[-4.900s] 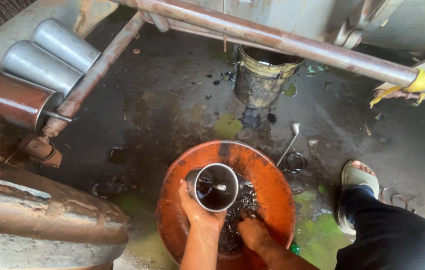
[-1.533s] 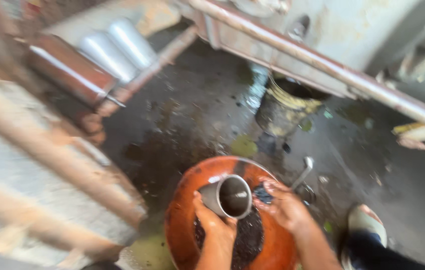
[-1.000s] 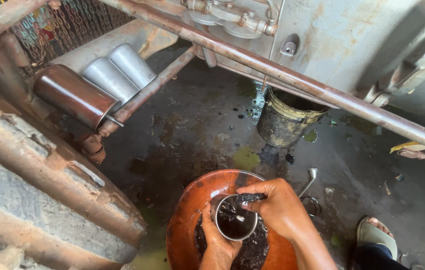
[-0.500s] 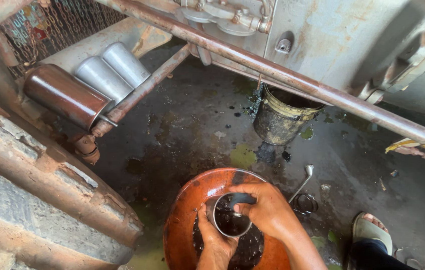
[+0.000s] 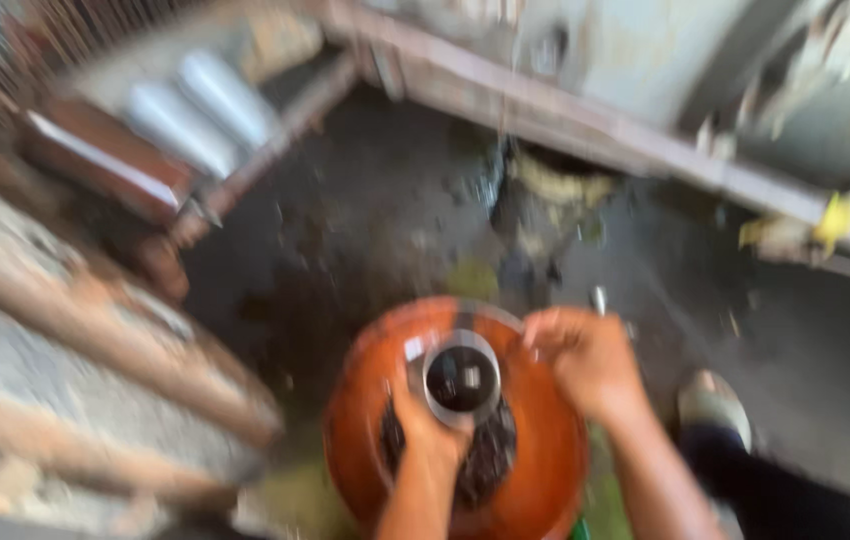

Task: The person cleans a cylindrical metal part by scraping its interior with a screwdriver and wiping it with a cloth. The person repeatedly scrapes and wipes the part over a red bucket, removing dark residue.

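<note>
Oily floor; orange basin [image 5: 365, 400]; left hand [image 5: 427, 432] grips metal cylinder [image 5: 461, 378]; right hand [image 5: 590, 362] closed beside.

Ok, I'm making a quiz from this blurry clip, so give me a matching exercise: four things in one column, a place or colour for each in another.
Things:
1. basin
2. metal cylinder
3. left hand
4. right hand

Places or colours:
A. at the basin's far right rim
B. orange, on the dark floor
C. gripping the cylinder from below
D. shiny ring with a dark inside, over the basin

Pairs: 1-B, 2-D, 3-C, 4-A
</note>
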